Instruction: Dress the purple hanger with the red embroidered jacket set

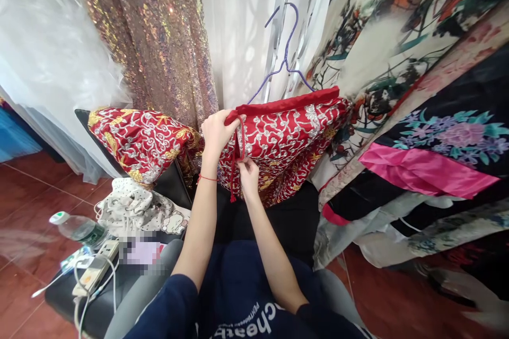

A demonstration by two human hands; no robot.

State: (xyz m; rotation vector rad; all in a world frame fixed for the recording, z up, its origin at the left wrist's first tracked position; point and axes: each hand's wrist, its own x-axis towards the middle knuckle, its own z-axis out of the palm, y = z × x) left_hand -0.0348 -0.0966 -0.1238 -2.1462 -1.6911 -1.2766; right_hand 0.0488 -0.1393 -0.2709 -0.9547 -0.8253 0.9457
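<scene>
A red garment with silver and gold embroidery (pixel 286 137) hangs on a purple wire hanger (pixel 287 47) in front of me. My left hand (pixel 216 132) is closed on the garment's plain red waistband at its left end. Just below, my right hand (pixel 248 172) pinches the red tie cord (pixel 233 180) that dangles from the band. A red string bracelet circles my left wrist. More of the same red embroidered cloth (pixel 139 140) lies bunched to the left on a black seat.
White and sequined gold curtains (pixel 159 32) hang behind. Floral printed robes with a pink sash (pixel 421 169) fill the right side. At lower left lie a spotted white cloth (pixel 131 206), a water bottle (pixel 77 228) and a power strip (pixel 95 273) on a black stool.
</scene>
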